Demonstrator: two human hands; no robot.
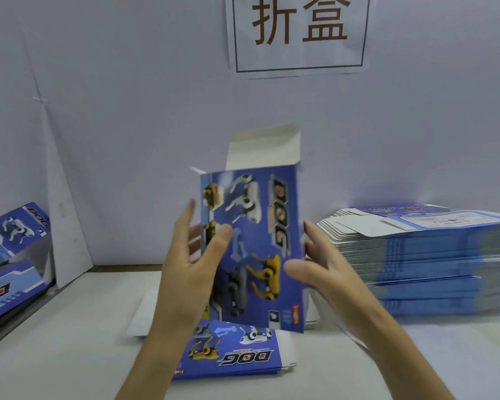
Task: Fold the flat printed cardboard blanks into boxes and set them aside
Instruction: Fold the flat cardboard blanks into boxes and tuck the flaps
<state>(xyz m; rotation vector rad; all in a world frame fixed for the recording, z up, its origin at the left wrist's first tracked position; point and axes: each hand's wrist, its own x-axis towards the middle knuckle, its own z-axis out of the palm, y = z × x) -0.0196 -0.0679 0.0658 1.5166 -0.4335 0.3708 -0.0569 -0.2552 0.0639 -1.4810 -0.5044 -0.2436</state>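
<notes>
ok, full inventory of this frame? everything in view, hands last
blue printed cardboard box: 1, blue with white inside, held upright at centre, top flap open
flat blue printed blanks: small pile, count unclear, on table below the box
stack of flat blanks: 1 tall stack, blue and white, table right
folded blue boxes: at least 2, far left
white paper sign: 1, brown characters, on wall
white table: 1, under everything
left hand: grips box's left edge, thumb on front
right hand: straight fingers against box's right edge
</notes>
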